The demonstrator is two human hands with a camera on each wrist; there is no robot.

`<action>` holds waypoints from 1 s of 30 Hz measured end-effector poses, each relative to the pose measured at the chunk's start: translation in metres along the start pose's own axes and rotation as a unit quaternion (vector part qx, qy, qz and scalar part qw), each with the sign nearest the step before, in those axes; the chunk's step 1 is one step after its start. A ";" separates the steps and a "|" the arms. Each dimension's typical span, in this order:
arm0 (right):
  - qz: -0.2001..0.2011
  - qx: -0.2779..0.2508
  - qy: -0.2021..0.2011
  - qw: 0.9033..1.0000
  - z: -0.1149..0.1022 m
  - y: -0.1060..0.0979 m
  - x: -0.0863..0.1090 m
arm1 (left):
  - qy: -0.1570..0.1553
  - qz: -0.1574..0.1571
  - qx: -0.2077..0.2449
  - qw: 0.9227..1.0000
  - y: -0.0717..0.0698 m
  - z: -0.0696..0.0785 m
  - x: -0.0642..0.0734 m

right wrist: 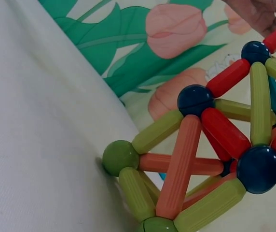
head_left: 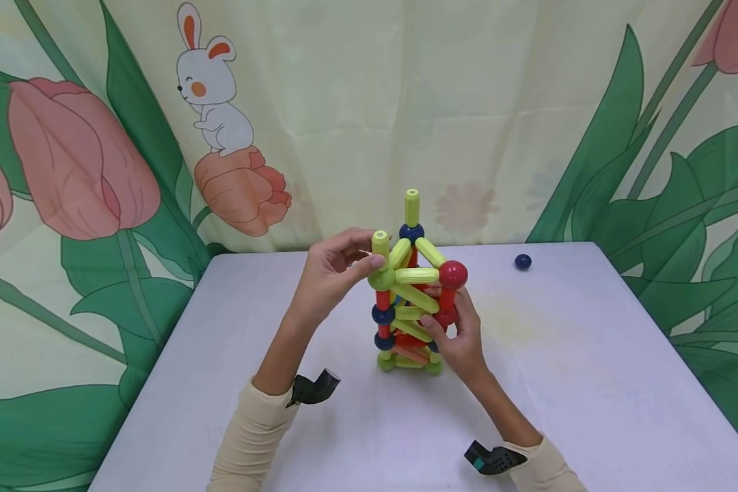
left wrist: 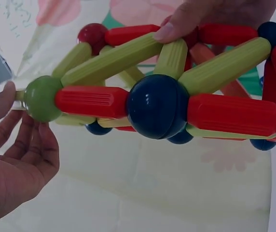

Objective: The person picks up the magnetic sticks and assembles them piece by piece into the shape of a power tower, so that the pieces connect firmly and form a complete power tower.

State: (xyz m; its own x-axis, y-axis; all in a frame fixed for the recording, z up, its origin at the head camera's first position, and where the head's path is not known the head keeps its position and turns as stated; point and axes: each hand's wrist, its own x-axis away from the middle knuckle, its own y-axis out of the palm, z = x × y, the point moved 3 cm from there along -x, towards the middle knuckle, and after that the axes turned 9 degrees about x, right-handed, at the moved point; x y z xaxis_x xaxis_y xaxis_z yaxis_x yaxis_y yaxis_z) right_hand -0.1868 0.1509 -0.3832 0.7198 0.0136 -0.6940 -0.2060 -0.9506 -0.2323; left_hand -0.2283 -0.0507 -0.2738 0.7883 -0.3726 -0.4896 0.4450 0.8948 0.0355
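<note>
A tower of magnetic rods and balls (head_left: 415,276) stands upright on the table, its green base balls (right wrist: 120,158) resting on the white surface. With thumb and fingers, my left hand (head_left: 329,273) pinches a short yellow-green rod (head_left: 380,243) upright on the green ball (left wrist: 44,98) at the tower's top left corner. Lower on the right side, my right hand (head_left: 464,345) grips the tower, thumb across a yellow-green rod and fingers partly hidden behind the red balls (head_left: 453,275). Another yellow-green rod (head_left: 412,207) points up from a dark blue ball (head_left: 411,233) at the back.
A loose dark blue ball (head_left: 523,262) lies toward the back right of the white table (head_left: 566,383). Behind the table's far edge hangs a curtain (head_left: 357,123) printed with tulips and a rabbit. Black wrist cameras (head_left: 313,387) sit on both sleeves.
</note>
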 end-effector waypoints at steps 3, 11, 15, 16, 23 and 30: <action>0.000 -0.001 -0.004 1.000 -0.001 0.001 -0.001 | 0.011 0.005 -0.009 1.000 -0.003 -0.001 0.000; -0.002 0.003 -0.007 1.000 0.000 0.000 -0.001 | -0.042 0.121 -0.054 0.990 -0.058 -0.064 -0.017; -0.001 0.003 -0.005 1.000 0.002 -0.001 0.000 | -0.129 0.177 -0.107 0.970 -0.096 -0.128 -0.021; 0.000 0.003 -0.005 1.000 0.003 -0.001 0.000 | -0.151 0.183 -0.126 0.963 -0.103 -0.143 -0.021; -0.002 0.003 0.001 1.000 0.023 -0.001 0.004 | -0.199 0.077 -0.344 0.914 -0.126 -0.212 -0.024; -0.016 -0.004 0.012 1.000 0.034 0.002 0.011 | -0.253 -0.033 -0.472 0.844 -0.126 -0.238 -0.016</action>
State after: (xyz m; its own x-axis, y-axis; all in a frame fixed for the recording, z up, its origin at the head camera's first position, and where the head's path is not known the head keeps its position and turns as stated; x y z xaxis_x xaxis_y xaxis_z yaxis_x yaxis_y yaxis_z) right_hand -0.2022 0.1596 -0.4142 0.7414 0.0363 -0.6701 -0.1781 -0.9521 -0.2486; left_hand -0.3982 -0.0990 -0.4783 0.9616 -0.2735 -0.0206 0.1467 0.5762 -0.8040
